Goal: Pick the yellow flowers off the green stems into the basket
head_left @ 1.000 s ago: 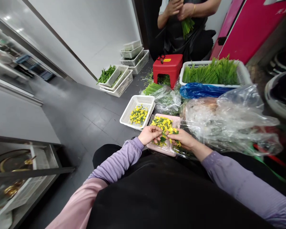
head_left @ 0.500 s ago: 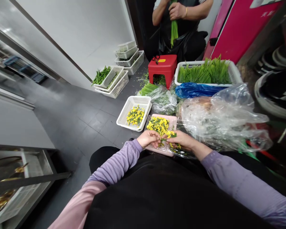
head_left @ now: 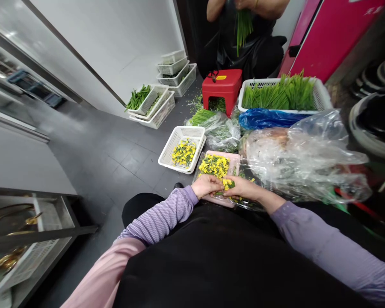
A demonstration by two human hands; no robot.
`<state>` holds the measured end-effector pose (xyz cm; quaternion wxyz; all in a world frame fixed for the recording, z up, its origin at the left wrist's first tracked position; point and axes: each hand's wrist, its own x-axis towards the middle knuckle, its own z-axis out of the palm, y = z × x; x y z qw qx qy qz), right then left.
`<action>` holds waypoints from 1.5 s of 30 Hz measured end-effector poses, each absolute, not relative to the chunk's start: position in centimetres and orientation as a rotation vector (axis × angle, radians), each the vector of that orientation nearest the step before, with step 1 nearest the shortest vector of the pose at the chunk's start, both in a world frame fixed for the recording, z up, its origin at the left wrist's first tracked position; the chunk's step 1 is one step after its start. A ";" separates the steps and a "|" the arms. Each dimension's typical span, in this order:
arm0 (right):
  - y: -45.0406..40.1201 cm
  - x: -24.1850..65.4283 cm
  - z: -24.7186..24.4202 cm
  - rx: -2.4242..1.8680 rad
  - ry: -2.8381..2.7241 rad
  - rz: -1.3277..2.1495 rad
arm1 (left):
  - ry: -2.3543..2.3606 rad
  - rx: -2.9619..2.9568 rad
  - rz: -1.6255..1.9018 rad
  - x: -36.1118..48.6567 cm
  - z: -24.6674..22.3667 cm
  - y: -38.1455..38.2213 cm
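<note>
Low in front of my lap, both hands meet over a pink tray (head_left: 235, 157) with clear plastic around it. My right hand (head_left: 245, 188) is closed around a small sprig of yellow flowers (head_left: 228, 184) with green leaves. Fingertips pinched, my left hand (head_left: 207, 185) touches the stem side of that sprig; what lies between its fingers is hidden. Just beyond my left hand, a heap of yellow flowers (head_left: 214, 166) fills the tray's left part. A white perforated basket (head_left: 170, 147) to the left holds loose yellow flowers (head_left: 183, 154).
Bagged greens (head_left: 223, 132) and a large clear plastic bag (head_left: 308, 158) lie ahead and right. Behind them are a red stool (head_left: 223, 83) and a white basket (head_left: 322, 98) of green stalks. A co-worker (head_left: 244, 42) holds stalks. Stacked baskets (head_left: 155, 122) line the wall.
My hands have drawn closer together over the tray, and the green stem seen between them is now mostly covered. The co-worker's hands and stalks sit higher in view as the camera tilted slightly.
</note>
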<state>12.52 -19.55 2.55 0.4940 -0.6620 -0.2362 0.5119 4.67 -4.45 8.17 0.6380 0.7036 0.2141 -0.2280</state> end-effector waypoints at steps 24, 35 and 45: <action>-21.0 13.9 4.0 -0.960 0.150 1.040 | 0.157 2.859 -0.283 11.3 -0.6 -2.2; -20.1 14.3 2.9 -1.399 0.142 0.839 | -0.460 3.056 -0.340 11.2 2.9 -1.4; -18.5 13.0 2.8 -1.183 -0.118 1.187 | -0.068 2.332 -0.213 7.4 7.4 -2.7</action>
